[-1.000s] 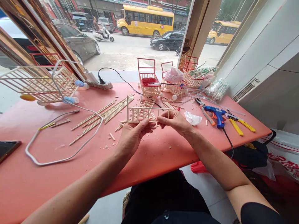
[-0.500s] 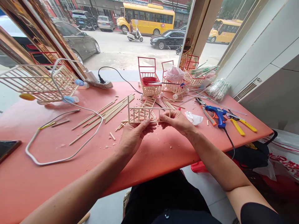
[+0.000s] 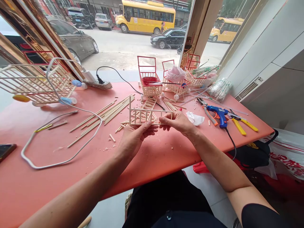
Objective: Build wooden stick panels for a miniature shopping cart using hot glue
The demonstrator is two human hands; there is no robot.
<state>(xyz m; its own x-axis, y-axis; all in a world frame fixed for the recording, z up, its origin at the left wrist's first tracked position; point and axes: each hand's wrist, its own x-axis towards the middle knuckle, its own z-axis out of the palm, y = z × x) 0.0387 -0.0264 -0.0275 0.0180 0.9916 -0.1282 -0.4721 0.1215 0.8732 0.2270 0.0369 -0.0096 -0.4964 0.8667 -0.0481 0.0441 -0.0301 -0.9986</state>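
Between my two hands is a small wooden stick frame (image 3: 152, 110), ladder-like, with several short uprights and one longer stick rising at its left end. My left hand (image 3: 136, 134) pinches its lower rail from the left, thumb on top. At the right end, my right hand (image 3: 175, 122) has its fingers closed on the same frame. The frame is held above the tabletop. Behind it lie loose short sticks and a flat ladder-like piece (image 3: 150, 103), partly hidden by the frame and my hands.
Long wooden sticks (image 3: 106, 114) lie left on the pink table (image 3: 95, 177). Finished small carts (image 3: 152, 90) stand at the back, a larger cart (image 3: 40, 84) at left. A white cable (image 3: 64, 163) loops there. Pliers (image 3: 239, 125) and a blue glue gun (image 3: 220, 115) lie right.
The whole view has shifted slightly, so things on the table sit a little further left. Both hands keep their hold on the frame. Outside, the scooter rider is gone from view.
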